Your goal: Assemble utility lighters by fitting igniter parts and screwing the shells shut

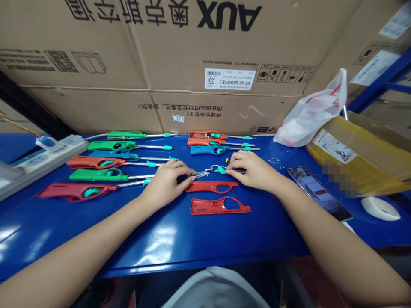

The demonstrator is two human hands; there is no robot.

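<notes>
Between the thumb and fingers of my left hand (169,179) is a small clear plastic fuel tank (201,174). To its right, my right hand (252,170) has its fingers closed at the end of a green trigger piece (220,170); thin white wires (212,167) run from it toward the tank. A yellow-and-black bit (227,161) shows beside the right fingertips. Just below my hands lies a red lighter shell half (210,186), and nearer me is a second red shell half (221,206), its inside facing up. The right fingers partly hide what they grip.
Assembled lighters (96,174) in several colours lie at left; more lighters (208,150) lie behind my hands. A power strip (41,160) is at far left. A phone (317,192), white mouse (380,208), yellow-taped box (362,149) and plastic bag (311,113) stand right. Cardboard (180,55) walls the back.
</notes>
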